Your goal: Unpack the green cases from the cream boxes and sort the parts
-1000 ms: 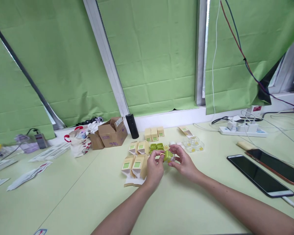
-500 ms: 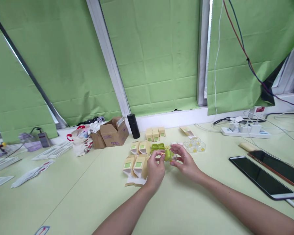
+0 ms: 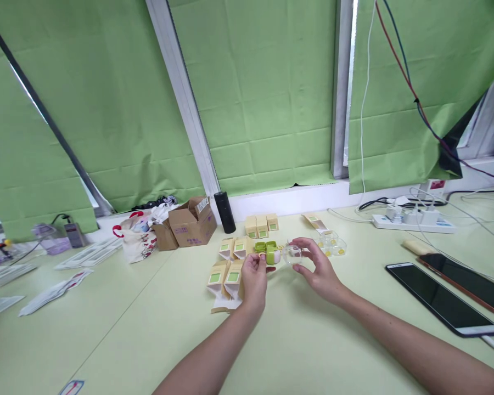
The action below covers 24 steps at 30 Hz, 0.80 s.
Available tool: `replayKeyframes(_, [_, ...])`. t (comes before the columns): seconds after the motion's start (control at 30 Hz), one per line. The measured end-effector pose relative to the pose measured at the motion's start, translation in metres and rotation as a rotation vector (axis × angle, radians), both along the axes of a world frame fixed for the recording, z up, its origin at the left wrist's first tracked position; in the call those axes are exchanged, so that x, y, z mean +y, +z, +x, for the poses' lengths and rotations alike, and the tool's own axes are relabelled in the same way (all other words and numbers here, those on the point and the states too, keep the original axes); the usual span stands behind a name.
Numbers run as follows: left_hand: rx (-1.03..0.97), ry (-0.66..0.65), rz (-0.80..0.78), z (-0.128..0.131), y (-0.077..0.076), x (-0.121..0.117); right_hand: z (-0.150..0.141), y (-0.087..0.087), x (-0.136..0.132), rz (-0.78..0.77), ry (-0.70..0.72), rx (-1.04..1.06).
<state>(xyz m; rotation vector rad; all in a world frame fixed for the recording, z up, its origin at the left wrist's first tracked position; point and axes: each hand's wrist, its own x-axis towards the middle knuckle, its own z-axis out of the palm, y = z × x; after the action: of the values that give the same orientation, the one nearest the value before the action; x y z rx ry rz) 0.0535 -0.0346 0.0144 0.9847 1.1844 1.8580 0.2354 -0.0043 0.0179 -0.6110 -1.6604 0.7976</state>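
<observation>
My left hand (image 3: pixel 255 278) pinches a small green container (image 3: pixel 270 255) with a rounded pinkish-white end facing right. A clear plastic cover (image 3: pixel 292 254) sits between the thumb and fingers of my right hand (image 3: pixel 320 272). A narrow gap separates cover and container. Just behind my left hand are green square cases (image 3: pixel 260 246) on the table. Beside that hand stand several beige cartons with green labels (image 3: pixel 216 277), their white flaps folded out. Clear covers with yellow spots (image 3: pixel 333 245) lie beyond my right hand.
Three small beige boxes (image 3: pixel 262 226) stand farther back, near a black cylinder (image 3: pixel 224 212) and a cardboard box (image 3: pixel 192 222). A cloth bag (image 3: pixel 138 240) is at left. Two phones (image 3: pixel 442 299) and a power strip (image 3: pixel 411 223) with cables lie at right.
The clear cover has come off the green container. My left hand has shifted left with the container, and my right hand has moved slightly right with the cover.
</observation>
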Motion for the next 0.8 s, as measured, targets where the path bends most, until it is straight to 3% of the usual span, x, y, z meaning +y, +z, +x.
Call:
replayKeyframes(0.27, [-0.014, -0.060, -0.108, 0.004, -0.014, 0.000, 0.013, 0.017, 0.005, 0.144, -0.117, -0.153])
replayKeyframes(0.57, [0.011, -0.079, -0.134, 0.003, -0.013, -0.003, 0.070, 0.054, 0.033, 0.149, -0.371, -0.437])
replayKeyframes(0.8, [0.001, -0.080, -0.136, 0.005, -0.012, -0.003, 0.120, 0.043, 0.050, -0.027, -0.499, -0.809])
